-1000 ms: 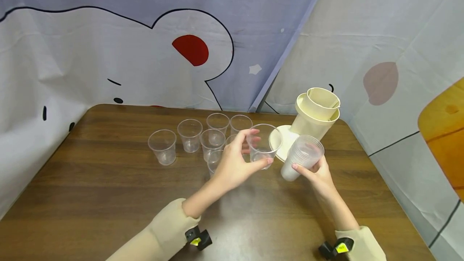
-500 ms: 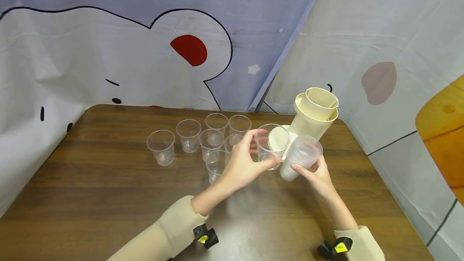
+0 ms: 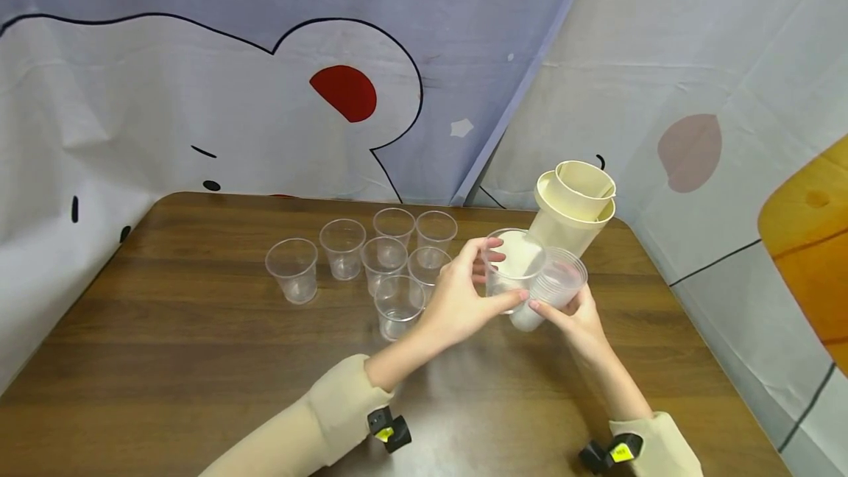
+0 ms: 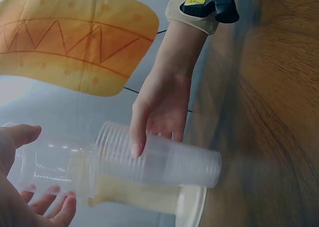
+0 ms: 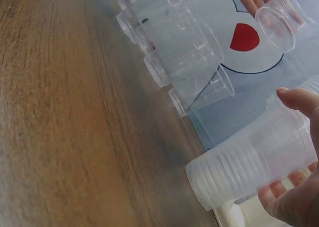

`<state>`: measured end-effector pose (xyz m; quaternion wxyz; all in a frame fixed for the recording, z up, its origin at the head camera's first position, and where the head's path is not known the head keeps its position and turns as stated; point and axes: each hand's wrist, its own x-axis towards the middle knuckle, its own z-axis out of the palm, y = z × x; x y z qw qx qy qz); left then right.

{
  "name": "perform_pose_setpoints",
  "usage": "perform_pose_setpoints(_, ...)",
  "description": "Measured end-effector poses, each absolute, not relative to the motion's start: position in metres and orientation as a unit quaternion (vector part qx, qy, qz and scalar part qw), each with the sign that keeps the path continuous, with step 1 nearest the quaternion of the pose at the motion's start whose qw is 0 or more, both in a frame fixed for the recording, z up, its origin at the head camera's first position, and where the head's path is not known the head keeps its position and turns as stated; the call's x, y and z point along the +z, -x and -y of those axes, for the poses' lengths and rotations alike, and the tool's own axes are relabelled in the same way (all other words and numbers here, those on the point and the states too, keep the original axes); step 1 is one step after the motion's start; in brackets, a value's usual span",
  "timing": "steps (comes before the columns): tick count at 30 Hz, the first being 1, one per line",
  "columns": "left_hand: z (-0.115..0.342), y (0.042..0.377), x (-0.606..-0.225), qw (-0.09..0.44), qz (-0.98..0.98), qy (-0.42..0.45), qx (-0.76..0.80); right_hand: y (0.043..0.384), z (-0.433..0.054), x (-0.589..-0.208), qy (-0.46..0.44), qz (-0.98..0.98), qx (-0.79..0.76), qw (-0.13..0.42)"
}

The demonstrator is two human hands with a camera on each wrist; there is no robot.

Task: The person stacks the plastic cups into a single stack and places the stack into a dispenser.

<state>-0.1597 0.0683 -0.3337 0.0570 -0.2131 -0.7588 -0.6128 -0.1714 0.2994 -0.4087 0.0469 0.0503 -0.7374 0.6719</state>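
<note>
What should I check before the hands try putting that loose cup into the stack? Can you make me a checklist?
1. Left hand has the single cup: ok, held between thumb and fingers.
2. Right hand has the cup stack: ok, thumb and fingers hold it.
3. Cup stack stands straight: not ok, it tilts; maybe line it up with the single cup first.
4. Single cup is inside the stack: not ok, it's outside.
5. Seven standing cups are upright on the table: ok.
6. How many cups are in the stack: cannot tell, they're nested too tightly.
</note>
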Motion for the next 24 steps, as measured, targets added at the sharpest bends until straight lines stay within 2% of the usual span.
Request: perform_pose_setpoints(24, -0.09, 0.171, -0.33, 0.073, 0.763, 0.214, -0.605, 0.172, -0.3, -0.41, -0.062, 0.73, 0.678, 0.048)
